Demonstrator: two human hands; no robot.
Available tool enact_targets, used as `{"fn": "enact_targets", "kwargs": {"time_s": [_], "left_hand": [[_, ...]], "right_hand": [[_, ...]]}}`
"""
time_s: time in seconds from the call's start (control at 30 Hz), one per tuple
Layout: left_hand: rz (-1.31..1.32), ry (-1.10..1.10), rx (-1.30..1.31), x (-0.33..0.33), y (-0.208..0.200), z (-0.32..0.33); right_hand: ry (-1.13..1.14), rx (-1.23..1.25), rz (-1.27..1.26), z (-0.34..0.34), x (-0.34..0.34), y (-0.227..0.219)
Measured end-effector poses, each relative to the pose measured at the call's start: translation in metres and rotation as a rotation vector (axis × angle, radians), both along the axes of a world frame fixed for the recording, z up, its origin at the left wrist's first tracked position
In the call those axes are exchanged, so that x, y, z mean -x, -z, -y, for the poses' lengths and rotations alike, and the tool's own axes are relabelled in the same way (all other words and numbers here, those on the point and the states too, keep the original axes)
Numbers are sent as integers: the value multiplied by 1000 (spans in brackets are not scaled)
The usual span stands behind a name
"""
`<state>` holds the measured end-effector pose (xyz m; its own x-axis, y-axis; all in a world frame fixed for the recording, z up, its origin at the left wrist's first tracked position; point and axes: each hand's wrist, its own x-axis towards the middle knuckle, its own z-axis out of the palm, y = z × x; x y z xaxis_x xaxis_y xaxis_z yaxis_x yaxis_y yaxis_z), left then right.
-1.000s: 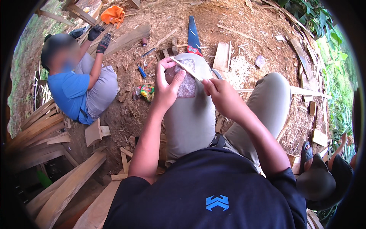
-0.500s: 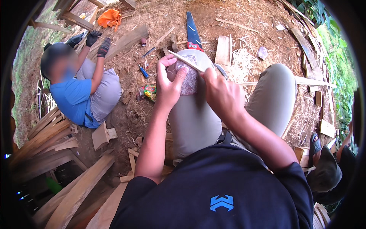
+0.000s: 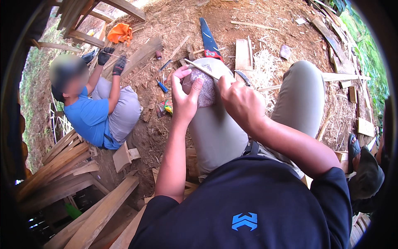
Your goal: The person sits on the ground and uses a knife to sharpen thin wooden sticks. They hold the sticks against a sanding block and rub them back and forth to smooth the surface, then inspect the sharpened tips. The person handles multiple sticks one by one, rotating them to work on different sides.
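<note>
Over the grey-trousered left thigh [image 3: 219,128], we saw the bare right hand [image 3: 242,97] gripping a thin, pale wooden stick [image 3: 202,69]; whether the bare, half-curled left hand [image 3: 185,96] pinched it, we couldn't tell.

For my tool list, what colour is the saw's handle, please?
The saw's handle is red, in the head view.

Left hand [image 3: 185,98] raised, thumb apart from bent fingers [image 3: 179,74]; right hand [image 3: 244,100] curled closed, forearm [image 3: 290,143] slanting inward.
</note>
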<state>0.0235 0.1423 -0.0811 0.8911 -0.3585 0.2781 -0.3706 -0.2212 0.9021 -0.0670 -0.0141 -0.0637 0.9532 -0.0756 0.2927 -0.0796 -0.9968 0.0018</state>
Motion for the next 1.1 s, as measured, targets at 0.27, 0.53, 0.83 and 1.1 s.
{"fn": "enact_targets", "kwargs": {"time_s": [0.27, 0.53, 0.83, 1.1], "left_hand": [[-226, -23, 184, -51, -7, -9], [-255, 65, -60, -66, -13, -10], [-344, 20, 195, -81, 2, -21], [-343, 74, 311, -70, 11, -8]], "right_hand": [[-91, -186, -37, 7, -6, -10], [-61, -111, -83, 8, 9, -8], [-22, 245, 29, -12, -15, -1], [-95, -74, 1, 16, -9, -8]]}}
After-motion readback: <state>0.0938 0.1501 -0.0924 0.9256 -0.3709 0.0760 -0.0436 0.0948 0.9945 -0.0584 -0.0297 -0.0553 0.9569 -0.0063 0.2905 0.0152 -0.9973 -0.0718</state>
